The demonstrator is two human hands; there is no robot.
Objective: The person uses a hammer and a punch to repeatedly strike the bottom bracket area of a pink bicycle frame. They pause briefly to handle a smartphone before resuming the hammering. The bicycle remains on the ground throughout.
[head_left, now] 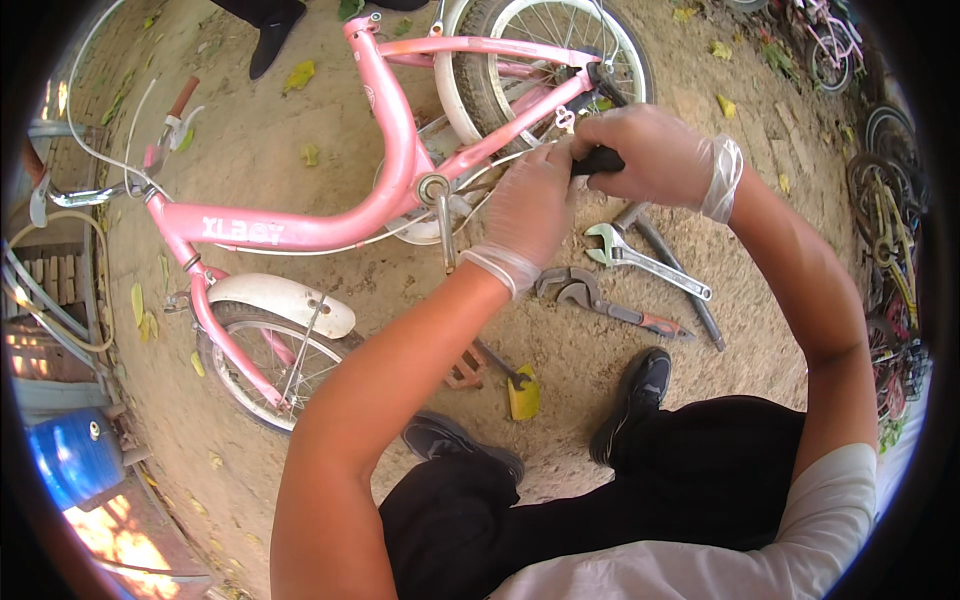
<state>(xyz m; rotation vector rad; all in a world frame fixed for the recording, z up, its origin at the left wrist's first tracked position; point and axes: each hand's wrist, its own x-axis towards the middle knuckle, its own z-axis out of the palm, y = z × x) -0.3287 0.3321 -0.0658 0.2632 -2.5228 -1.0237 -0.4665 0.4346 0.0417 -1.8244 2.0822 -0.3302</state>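
Observation:
A pink bicycle [270, 228] lies across the ground in front of me, its rear wheel at the top and its front wheel with a white mudguard [280, 297] at the left. Both my hands wear thin clear gloves and meet beside the rear part of the frame. My right hand [655, 160] is closed round a dark rounded handle [598, 162]; what tool it belongs to is hidden. Fingers curled, my left hand [530, 205] presses close against that handle, and what it grips is covered. Just above them shows a small shiny metal piece [566, 120].
An adjustable wrench [650, 264], a pipe wrench [605, 300] and a hammer-like tool [680, 272] lie on the dirt below my hands. A yellow piece [524, 393] sits near my shoes. A blue drum [75, 455] stands far left; several bicycles [885, 220] line the right. Another person's foot [275, 45] is at the top.

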